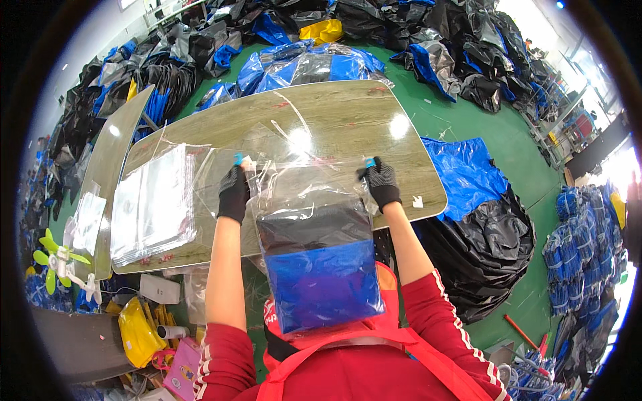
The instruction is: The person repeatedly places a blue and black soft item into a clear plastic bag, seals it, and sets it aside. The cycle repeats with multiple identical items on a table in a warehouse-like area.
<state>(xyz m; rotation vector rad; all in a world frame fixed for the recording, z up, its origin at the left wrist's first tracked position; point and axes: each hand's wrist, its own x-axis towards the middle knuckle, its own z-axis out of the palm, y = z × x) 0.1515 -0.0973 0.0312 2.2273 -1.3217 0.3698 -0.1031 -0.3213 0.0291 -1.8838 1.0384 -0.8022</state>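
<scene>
A wood-grain table (354, 117) stands on a green floor (518, 144). Across its near edge, a clear bag (321, 281) holding a folded black-and-blue sheet (314, 224) points its unfilled end away, long axis running toward the person's chest. Gloved left hand (234, 192) and right hand (382, 184) pinch its far corners, the filled part nearer the body; clear sleeves (152, 207) lie left.

Right hand (383, 187): fingertips blurred against the clear bag (307, 180).
Left hand (234, 194): pinch too small to make out (glare nearby).
Table (361, 113): near edge partly hidden by the bag and forearms (224, 274).
Far heaps (461, 40): cut off.
Red top (348, 381): cut off near.
</scene>
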